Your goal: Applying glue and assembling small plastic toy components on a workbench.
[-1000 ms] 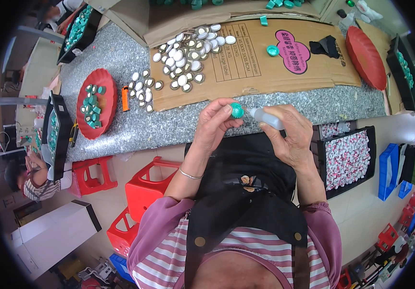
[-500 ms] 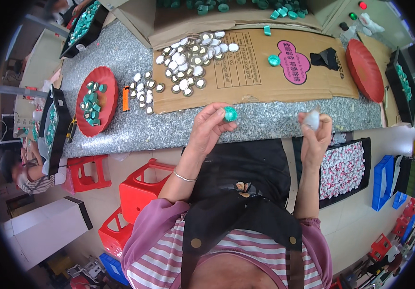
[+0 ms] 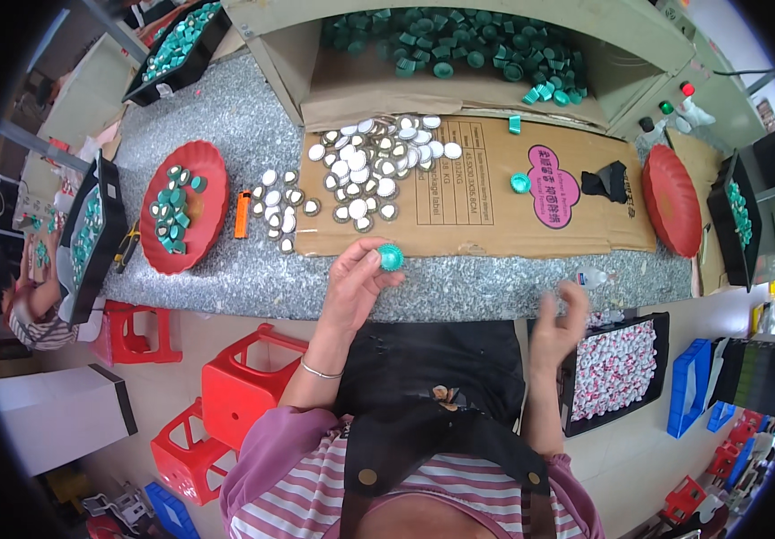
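Observation:
Between the thumb and fingers of my left hand (image 3: 354,280) is a round green cap (image 3: 391,258) with a ridged edge, just past the cardboard's near edge. My right hand (image 3: 561,328), a little blurred, holds nothing and its fingers are apart. A small whitish translucent bottle (image 3: 594,278) lies on the granite counter just beyond its fingertips. Another green cap (image 3: 520,183) rests on the flat cardboard sheet (image 3: 459,193). Many round white-faced discs with metallic rims (image 3: 349,171) are heaped on the cardboard's left part, and some have spilled onto the counter.
A red scalloped dish (image 3: 212,198) with green caps stands left, near an orange lighter-like stick (image 3: 243,214). Another red dish (image 3: 672,202) leans at right, near a black cloth piece (image 3: 605,182). Green caps fill the cabinet opening (image 3: 459,49) behind. Red stools (image 3: 248,377) stand below left.
My right hand has let go of the small bottle, now lying on the counter, and has drawn back from it. My left hand still holds the green cap; the view has shifted.

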A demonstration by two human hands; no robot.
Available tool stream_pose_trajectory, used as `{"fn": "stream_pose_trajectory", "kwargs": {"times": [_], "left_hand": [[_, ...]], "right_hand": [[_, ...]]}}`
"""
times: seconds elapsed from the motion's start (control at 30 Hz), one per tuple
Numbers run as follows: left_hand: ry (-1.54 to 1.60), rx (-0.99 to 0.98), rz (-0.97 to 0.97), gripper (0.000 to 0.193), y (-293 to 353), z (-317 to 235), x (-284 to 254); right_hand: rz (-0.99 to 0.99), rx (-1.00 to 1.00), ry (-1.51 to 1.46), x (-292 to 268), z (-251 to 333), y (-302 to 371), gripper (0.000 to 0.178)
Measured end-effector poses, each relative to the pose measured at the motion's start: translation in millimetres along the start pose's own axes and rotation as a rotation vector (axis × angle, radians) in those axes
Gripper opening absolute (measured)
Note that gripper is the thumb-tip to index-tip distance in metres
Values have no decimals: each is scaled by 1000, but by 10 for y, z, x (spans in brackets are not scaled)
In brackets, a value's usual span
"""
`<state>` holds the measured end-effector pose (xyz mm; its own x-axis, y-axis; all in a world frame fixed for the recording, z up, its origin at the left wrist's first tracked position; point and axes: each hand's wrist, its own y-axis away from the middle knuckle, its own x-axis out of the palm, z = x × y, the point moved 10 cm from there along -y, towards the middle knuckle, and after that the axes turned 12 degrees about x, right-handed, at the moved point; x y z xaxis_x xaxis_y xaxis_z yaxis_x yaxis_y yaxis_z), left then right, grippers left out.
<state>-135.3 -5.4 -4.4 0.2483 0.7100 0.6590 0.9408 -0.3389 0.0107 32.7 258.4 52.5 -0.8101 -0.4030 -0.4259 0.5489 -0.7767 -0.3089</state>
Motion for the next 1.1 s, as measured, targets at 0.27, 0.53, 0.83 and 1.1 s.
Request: {"fn": "stream_pose_trajectory", "kwargs": {"times": [0.27,0.53,0.83,1.1], "left_hand": [[82,8,111,22,10,-130,100],[169,-36,99,23,96,-74,-64],[173,-86,157,24,79,18,46],[181,-31,97,28,105,-19,120]], "right_hand": [[319,-434,107,1943,1001,-782,22],[688,-231,276,2103,774,-896,15],[899,190,248,1837,420,-667,20],[762,-378,357,1780,803,-346,27]]}}
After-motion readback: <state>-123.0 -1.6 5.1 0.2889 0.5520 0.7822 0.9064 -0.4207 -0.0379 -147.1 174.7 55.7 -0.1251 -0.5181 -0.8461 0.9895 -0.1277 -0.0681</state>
